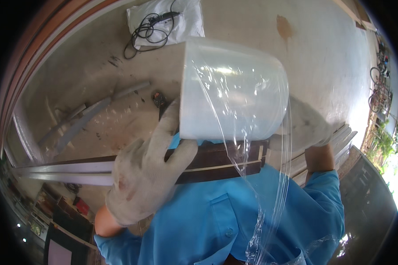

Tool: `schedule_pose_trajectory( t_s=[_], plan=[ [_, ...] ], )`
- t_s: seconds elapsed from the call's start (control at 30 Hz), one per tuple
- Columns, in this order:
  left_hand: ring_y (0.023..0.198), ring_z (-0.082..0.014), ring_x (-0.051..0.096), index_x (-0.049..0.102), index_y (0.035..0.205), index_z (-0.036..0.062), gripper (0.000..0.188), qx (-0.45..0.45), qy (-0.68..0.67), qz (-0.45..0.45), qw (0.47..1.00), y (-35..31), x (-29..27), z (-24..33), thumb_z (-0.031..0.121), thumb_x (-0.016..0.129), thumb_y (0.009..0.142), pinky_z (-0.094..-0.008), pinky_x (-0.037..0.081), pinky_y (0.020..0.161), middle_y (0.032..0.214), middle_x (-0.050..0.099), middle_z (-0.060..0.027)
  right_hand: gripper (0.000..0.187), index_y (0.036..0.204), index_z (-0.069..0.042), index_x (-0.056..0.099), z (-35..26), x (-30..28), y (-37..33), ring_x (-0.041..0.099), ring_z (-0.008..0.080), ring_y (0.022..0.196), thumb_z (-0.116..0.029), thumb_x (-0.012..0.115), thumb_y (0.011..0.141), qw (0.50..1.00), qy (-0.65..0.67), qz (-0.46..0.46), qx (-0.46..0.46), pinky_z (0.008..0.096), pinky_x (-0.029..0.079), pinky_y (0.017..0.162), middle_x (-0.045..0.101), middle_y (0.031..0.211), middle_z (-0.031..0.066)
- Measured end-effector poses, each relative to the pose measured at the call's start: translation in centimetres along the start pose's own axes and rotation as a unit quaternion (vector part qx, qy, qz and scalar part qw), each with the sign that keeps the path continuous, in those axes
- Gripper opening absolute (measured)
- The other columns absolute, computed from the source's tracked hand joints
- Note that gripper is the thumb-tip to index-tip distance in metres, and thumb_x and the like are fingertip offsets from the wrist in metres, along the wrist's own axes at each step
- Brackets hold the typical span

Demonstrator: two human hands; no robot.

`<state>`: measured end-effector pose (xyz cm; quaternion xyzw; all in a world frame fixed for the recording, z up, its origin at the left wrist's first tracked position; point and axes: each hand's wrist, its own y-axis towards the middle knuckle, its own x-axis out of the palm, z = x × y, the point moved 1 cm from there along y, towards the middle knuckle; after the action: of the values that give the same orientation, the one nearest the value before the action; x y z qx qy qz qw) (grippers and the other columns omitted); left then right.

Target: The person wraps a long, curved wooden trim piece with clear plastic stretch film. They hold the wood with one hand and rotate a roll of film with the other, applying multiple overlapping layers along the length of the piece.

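Observation:
A large roll of clear stretch film [234, 92] is held up in front of my chest, lying roughly sideways. My left hand [148, 176], in a pale, stained work glove, is closed at the roll's left end, its fingers and thumb against the edge. At the other end is my gloved right hand [307, 126], partly hidden by the roll and the film. Loose film [256, 207] hangs down from the roll across my blue shirt. Under the roll, close to my body, runs a bundle of dark brown strips [221, 161] with pale edges, extending far left past my left wrist.
A white sack [192, 22] on the floor bears a black corded power tool [163, 18]. Grey strips [84, 117] lie at the left. Brown frame profiles [35, 48] curve along the upper left. More boards [340, 137] are stacked at the right, with bicycles [379, 95] beyond.

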<state>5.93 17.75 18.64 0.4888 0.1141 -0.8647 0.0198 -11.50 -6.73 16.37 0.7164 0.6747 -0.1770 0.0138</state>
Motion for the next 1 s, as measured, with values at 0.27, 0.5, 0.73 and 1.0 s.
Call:
schedule_pose_trajectory(
  t_s=[0.27,0.5,0.73,1.0],
  plan=[
    [0.081,-0.0225,0.069,0.072,0.100,0.0087,0.040,-0.037,-0.021,-0.002,0.999,0.5,-1.5,-0.1,0.005,0.080,0.061,-0.0396,0.057,0.068,0.129,0.058,-0.0190,0.046,0.117,-0.002,0.072,-2.1,0.1,2.4,0.066,0.0260,0.116,-0.037,0.079,0.088,0.994,0.075,-0.048,0.067,0.0376,0.056,0.091,0.069,0.125,0.0164],
    [0.083,-0.0307,0.070,0.069,0.103,0.0046,0.037,0.019,0.039,0.085,0.995,1.4,-2.2,-1.0,0.004,0.081,0.067,-0.0417,0.057,0.071,0.115,0.066,-0.0181,0.047,0.115,-0.002,0.076,-0.7,-0.1,3.7,0.063,0.0281,0.123,-0.041,0.081,0.088,0.998,-0.002,-0.037,0.042,0.0420,0.049,0.101,0.070,0.125,0.0166],
    [0.068,-0.0195,0.063,0.071,0.108,0.0365,0.047,0.035,0.022,0.086,0.995,1.5,-3.0,-1.2,0.034,0.091,0.066,-0.0288,0.051,0.058,0.093,0.064,-0.0051,0.044,0.108,-0.006,0.080,2.7,-0.5,5.0,0.056,0.0342,0.132,-0.041,0.085,0.082,0.974,-0.221,0.024,-0.042,0.0511,0.036,0.118,0.071,0.125,0.0139],
    [0.067,-0.0183,0.062,0.074,0.122,0.0454,0.052,0.079,0.140,0.127,0.979,4.3,-2.5,-4.0,0.029,0.087,0.074,-0.0308,0.051,0.056,0.085,0.061,0.0001,0.045,0.114,-0.009,0.078,5.5,6.0,-2.3,0.059,0.0353,0.128,-0.041,0.084,0.084,0.976,0.085,0.063,0.191,0.0533,0.034,0.117,0.070,0.129,0.0105]
  ],
)
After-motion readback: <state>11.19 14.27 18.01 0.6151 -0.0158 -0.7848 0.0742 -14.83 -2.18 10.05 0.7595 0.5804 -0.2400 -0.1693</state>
